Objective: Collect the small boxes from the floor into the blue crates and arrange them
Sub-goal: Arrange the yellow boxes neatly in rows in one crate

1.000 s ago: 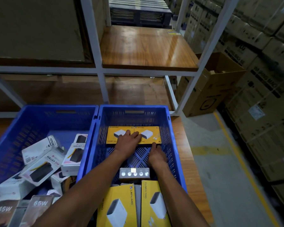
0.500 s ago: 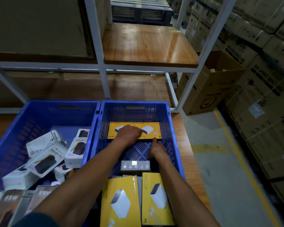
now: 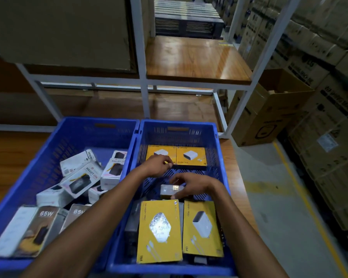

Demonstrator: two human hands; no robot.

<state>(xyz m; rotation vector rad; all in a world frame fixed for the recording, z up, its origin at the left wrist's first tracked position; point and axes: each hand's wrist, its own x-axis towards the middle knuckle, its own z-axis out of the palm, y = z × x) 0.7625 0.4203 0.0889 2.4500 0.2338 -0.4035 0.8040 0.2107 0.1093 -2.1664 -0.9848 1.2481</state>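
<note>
Two flat yellow cardboard boxes lie side by side, square against the far wall of the right-hand blue plastic crate; two more yellow boxes lie flat at its near end, less squarely; arranging here looks well begun, not finished. The right hand curls over a small pale box at mid-crate, apparently gripping it; the left hand hovers loosely curled, holding nothing, at the near edge of the far pair. Bare lattice floor between the two rows leaves room; the crate walls hem the sides. The left blue crate holds jumbled white boxes, probably still to sort; both crates stand on a wooden surface.
</note>
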